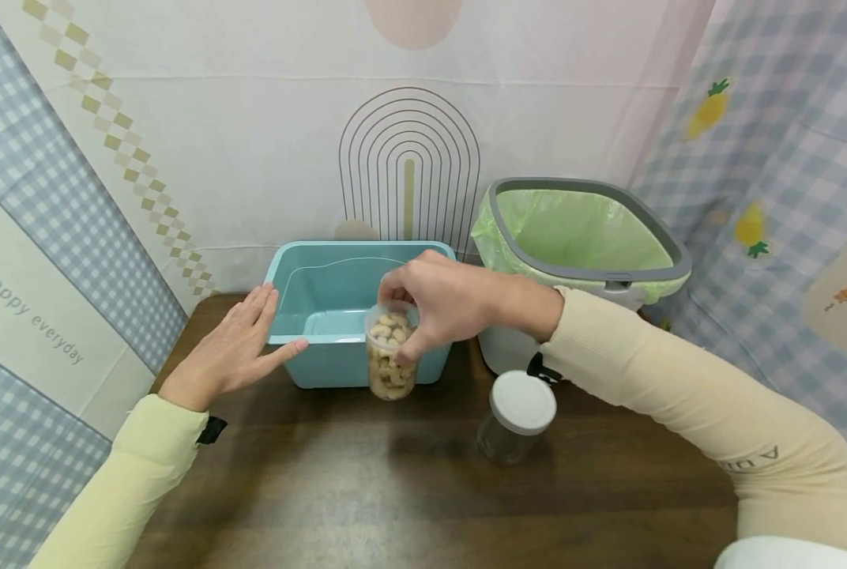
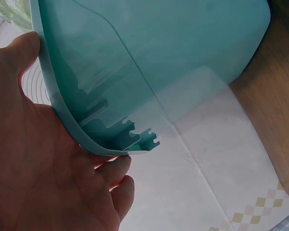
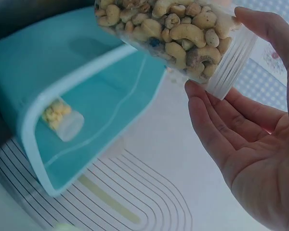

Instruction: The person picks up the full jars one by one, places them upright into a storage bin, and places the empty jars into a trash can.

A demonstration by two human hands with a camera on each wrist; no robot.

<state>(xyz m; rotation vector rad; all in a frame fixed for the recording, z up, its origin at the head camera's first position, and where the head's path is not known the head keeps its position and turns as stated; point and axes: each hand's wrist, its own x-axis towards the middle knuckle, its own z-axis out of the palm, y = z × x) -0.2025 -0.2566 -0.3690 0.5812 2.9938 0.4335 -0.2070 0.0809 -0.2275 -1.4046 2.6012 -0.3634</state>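
Here the right hand (image 1: 452, 304) pinches the rim of an open jar of cashews (image 1: 391, 356), held upright at the front wall of the teal bin (image 1: 303, 276). The left hand (image 1: 235, 348), fingers straight, steadies the bin's corner. The lid is off; by my reading, nothing is poured yet (a second, capped jar (image 1: 517, 419) waits on the counter (image 1: 395, 506)).

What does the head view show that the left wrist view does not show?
Only the head view shows the right hand gripping the open jar of nuts, the white-lidded jar and the lined bin. Only the left wrist view shows the ribs under the tub's rim. Both show the left hand touching the blue tub.
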